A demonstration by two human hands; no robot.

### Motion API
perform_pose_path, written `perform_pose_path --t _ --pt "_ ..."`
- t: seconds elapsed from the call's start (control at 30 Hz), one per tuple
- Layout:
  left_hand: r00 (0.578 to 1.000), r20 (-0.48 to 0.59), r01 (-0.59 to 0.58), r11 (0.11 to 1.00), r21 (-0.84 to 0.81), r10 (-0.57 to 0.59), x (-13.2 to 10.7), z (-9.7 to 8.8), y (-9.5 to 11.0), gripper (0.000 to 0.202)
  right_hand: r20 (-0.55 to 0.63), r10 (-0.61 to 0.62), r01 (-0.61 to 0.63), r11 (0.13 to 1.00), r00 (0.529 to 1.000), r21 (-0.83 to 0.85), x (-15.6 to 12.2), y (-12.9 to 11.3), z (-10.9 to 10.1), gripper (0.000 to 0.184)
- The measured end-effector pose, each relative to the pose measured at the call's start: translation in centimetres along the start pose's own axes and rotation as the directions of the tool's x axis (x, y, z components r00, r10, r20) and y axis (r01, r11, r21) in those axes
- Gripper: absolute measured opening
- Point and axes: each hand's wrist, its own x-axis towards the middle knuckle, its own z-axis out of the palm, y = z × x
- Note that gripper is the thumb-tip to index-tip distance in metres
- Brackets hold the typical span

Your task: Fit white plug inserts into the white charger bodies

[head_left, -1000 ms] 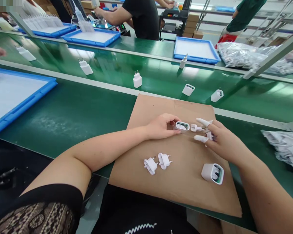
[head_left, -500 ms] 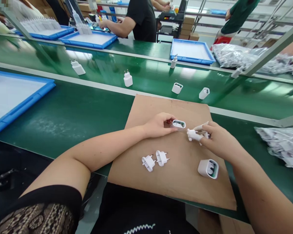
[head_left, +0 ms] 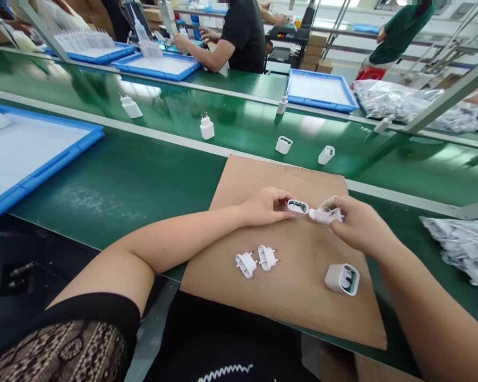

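My left hand point(head_left: 263, 206) rests on a brown cardboard sheet point(head_left: 263, 175) and pinches a white charger shell point(head_left: 297, 208) with its open end towards the right. My right hand point(head_left: 356, 225), with white finger cots on, is closed on a white plug cap point(head_left: 322, 214) held right against that open end. Two more plug caps point(head_left: 257, 261) lie on the cardboard nearer me. Another open charger shell point(head_left: 342, 278) lies at the cardboard's right.
The green conveyor belt point(head_left: 143, 175) carries several white chargers and shells point(head_left: 283, 144) past the cardboard. Blue trays point(head_left: 59, 159) sit at left and across the belt. Bagged parts point(head_left: 462, 244) lie at right. Other people work at the far side.
My right hand closed its fingers on the plug cap and brought it left to the shell's open end. My left hand stayed put. The chargers on the belt drifted left.
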Motion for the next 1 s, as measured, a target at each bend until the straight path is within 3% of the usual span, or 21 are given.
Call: perform_pose_path --t 0.13,0.23,0.33,0.57,0.67,0.77,0.87,0.93,1.0 --pt "1.0 0.005 -0.019 1.0 -0.007 0.019 0.2 0.0 -0.2 0.027 -0.163 -0.164 0.167 0.986 0.973 0.0 0.5 -2.0 -1.1 0.016" --pt "0.999 0.009 -0.039 0.999 -0.005 0.039 0.2 0.0 -0.1 0.026 -0.187 -0.29 0.277 0.956 0.939 -0.095 0.5 -3.8 -0.7 0.012" --pt "0.998 0.018 -0.062 0.998 0.026 0.061 0.3 -0.1 0.0 0.025 -0.205 -0.331 0.291 0.935 0.921 -0.201 0.5 -4.6 0.2 0.009" --pt "0.994 0.014 -0.107 0.989 0.105 0.106 0.3 -0.1 -0.1 0.022 -0.189 -0.315 0.257 0.926 0.93 -0.277 0.3 -4.9 1.1 0.011" --pt "0.98 -0.04 -0.185 0.962 0.2 0.197 0.2 0.3 -0.7 0.032 -0.174 -0.27 0.223 0.942 0.947 -0.251 0.4 -5.1 1.2 0.011" --pt "0.939 -0.029 -0.303 0.861 0.407 0.344 0.1 0.9 -1.5 0.043 -0.14 -0.226 0.204 0.967 0.964 -0.155 1.0 -5.0 1.1 0.011" --pt "0.927 0.054 -0.334 0.747 0.575 0.372 0.0 1.2 -1.7 0.051 -0.108 -0.195 0.193 0.981 0.975 -0.022 1.6 -4.7 1.1 0.013" --pt "0.942 0.063 -0.3 0.738 0.604 0.331 -0.1 1.2 -1.4 0.053 -0.113 -0.172 0.18 0.982 0.979 0.062 1.7 -4.3 1.3 0.014" --pt "0.964 0.042 -0.242 0.797 0.554 0.263 -0.2 1.0 -1.0 0.047 -0.096 -0.106 0.124 0.97 0.99 0.211 1.8 -3.7 1.6 0.016"
